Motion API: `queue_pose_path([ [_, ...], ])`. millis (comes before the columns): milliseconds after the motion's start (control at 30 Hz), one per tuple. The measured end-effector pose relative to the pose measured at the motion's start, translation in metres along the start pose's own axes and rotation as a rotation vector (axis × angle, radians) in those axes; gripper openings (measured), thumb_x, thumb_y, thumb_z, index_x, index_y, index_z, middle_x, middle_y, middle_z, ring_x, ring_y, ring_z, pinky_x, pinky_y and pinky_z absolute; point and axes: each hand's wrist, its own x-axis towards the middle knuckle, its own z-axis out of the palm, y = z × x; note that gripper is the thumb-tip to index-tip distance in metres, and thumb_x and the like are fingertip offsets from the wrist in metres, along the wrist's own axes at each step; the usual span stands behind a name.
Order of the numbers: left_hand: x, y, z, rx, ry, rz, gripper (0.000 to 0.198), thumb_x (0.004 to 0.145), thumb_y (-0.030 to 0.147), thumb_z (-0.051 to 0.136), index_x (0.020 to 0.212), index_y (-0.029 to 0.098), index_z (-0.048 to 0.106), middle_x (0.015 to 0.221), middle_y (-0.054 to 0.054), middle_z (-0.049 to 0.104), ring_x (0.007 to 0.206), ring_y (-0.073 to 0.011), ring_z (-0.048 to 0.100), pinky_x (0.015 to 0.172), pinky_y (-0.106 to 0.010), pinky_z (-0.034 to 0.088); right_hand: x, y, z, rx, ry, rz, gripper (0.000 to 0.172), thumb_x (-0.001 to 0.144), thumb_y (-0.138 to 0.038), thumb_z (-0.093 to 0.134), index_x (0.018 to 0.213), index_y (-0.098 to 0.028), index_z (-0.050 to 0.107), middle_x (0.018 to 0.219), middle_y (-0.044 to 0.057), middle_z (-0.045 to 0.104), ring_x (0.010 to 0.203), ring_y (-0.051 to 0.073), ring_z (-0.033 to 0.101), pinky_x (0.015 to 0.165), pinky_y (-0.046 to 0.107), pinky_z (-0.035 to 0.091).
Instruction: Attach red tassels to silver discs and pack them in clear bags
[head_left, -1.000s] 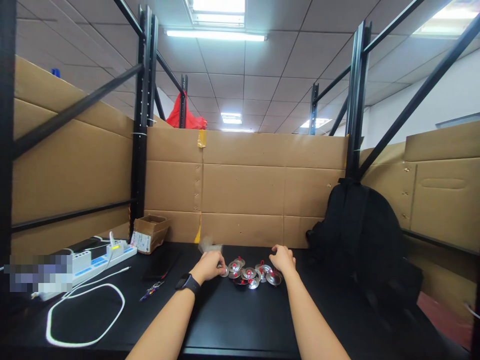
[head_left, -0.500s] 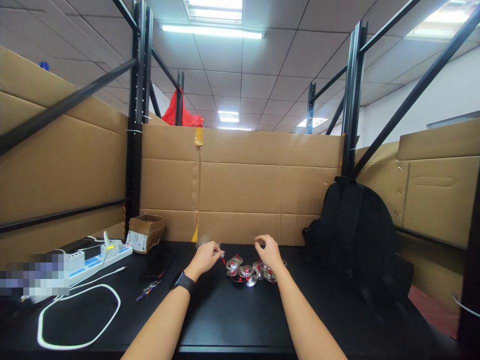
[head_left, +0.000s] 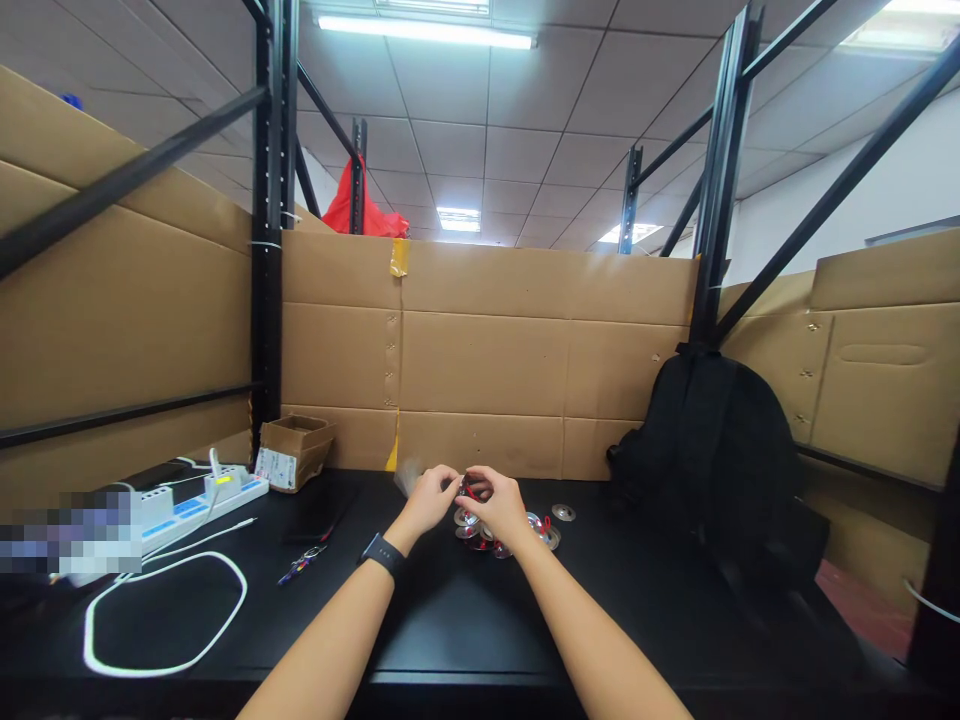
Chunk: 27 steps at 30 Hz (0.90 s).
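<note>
Several shiny silver metal discs with red bits (head_left: 547, 533) lie in a cluster on the black tabletop, partly hidden behind my right hand. One loose disc (head_left: 563, 512) rests apart at the cluster's right. My left hand (head_left: 430, 500) is closed in a pinch on a small silver-and-red piece (head_left: 464, 487), whose exact kind is too small to tell. Close against it, my right hand (head_left: 501, 508) has its thumb and fingers curled round the same piece from the other side. A dark watch (head_left: 383, 553) is on my left wrist.
On the left lie a white power strip (head_left: 176, 520), a looped white cable (head_left: 94, 640), a keychain-like item (head_left: 302, 565) and a small cardboard box (head_left: 296, 452). A black backpack (head_left: 720, 460) stands at the right. Cardboard walls (head_left: 480, 365) and black rack posts (head_left: 268, 220) enclose the table.
My right hand has moved left from over the discs' right side to meet my left hand at the small piece. My left hand has shifted slightly right. The view has tilted down a little.
</note>
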Motion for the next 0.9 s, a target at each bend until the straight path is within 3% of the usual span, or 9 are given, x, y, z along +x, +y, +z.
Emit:
queue_pose_path([
  [133, 0.001, -0.003, 0.002, 0.001, 0.001, -0.028, 0.028, 0.091, 0.035, 0.050, 0.086, 0.016, 0.071, 0.092, -0.009, 0.074, 0.089, -0.0196, 0.066, 0.083, -0.028, 0.047, -0.003, -0.005, 0.003, -0.104, 0.057, -0.027, 0.042, 0.067, -0.025, 0.073, 0.109, -0.022, 0.068, 0.102, 0.004, 0.075, 0.087, 0.020, 0.072, 0.082, 0.033, 0.057],
  [433, 0.002, -0.012, -0.001, -0.020, -0.041, -0.106, 0.035, 0.090, 0.042, 0.049, 0.082, 0.016, 0.071, 0.087, -0.007, 0.075, 0.083, -0.0197, 0.067, 0.075, -0.027, 0.047, -0.004, -0.007, 0.005, -0.139, 0.009, -0.057, 0.042, 0.062, -0.017, 0.068, 0.103, -0.021, 0.067, 0.096, 0.003, 0.073, 0.080, 0.017, 0.069, 0.073, 0.027, 0.056],
  [667, 0.001, -0.017, 0.004, -0.410, -0.185, -0.124, 0.037, 0.081, 0.052, 0.061, 0.076, 0.016, 0.059, 0.078, -0.008, 0.074, 0.075, -0.0187, 0.068, 0.073, -0.029, 0.051, -0.003, -0.002, -0.003, -0.091, 0.005, -0.042, 0.038, 0.066, -0.024, 0.069, 0.104, -0.019, 0.065, 0.092, 0.003, 0.073, 0.075, 0.016, 0.068, 0.068, 0.026, 0.055],
  [767, 0.000, -0.014, 0.003, -0.484, -0.193, -0.140, 0.037, 0.073, 0.049, 0.073, 0.075, 0.015, 0.061, 0.078, -0.007, 0.073, 0.075, -0.0188, 0.068, 0.073, -0.029, 0.051, -0.001, 0.003, -0.007, -0.087, 0.009, -0.030, 0.041, 0.065, -0.024, 0.070, 0.105, -0.019, 0.065, 0.097, 0.004, 0.073, 0.078, 0.016, 0.068, 0.068, 0.026, 0.055],
  [900, -0.001, -0.010, 0.004, -0.562, -0.222, -0.103, 0.034, 0.074, 0.045, 0.073, 0.083, 0.013, 0.065, 0.085, -0.008, 0.073, 0.079, -0.0189, 0.069, 0.078, -0.030, 0.051, 0.000, 0.007, -0.010, -0.070, -0.012, -0.028, 0.041, 0.064, -0.021, 0.070, 0.105, -0.020, 0.066, 0.099, 0.004, 0.072, 0.078, 0.016, 0.068, 0.068, 0.026, 0.055],
])
